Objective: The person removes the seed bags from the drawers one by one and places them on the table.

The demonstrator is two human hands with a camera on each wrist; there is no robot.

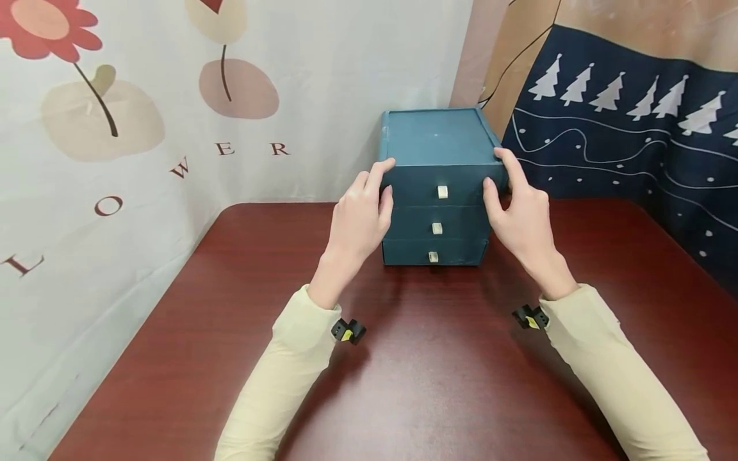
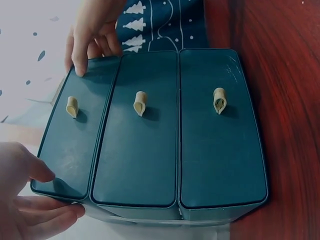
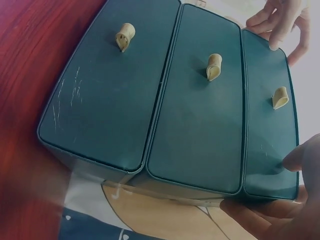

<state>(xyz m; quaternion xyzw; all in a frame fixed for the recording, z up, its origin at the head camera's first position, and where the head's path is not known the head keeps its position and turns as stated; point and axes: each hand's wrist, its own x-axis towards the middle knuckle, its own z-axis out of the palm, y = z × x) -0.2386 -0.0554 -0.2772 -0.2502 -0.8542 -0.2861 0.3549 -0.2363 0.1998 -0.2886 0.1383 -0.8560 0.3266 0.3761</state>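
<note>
A dark teal storage box [image 1: 435,137] with three stacked drawers stands at the far side of the table, its front facing me. Each drawer front carries a small cream loop pull, such as the top pull [image 1: 442,192] and the bottom pull [image 3: 125,36]. My left hand [image 1: 360,211] grips the upper left corner, its thumb on the top drawer front [image 2: 75,145] and its other fingers along the side. At the upper right corner, my right hand [image 1: 523,214] holds on the same way, thumb in front and fingers round the side. All three drawers look closed.
The reddish-brown table [image 1: 426,384] spreads in front of the box. Behind and to the left hangs a white cloth [image 1: 323,77] with flower prints and letters. A navy cloth [image 1: 611,141] with white trees hangs at the right, near a thin dark cable [image 1: 521,54].
</note>
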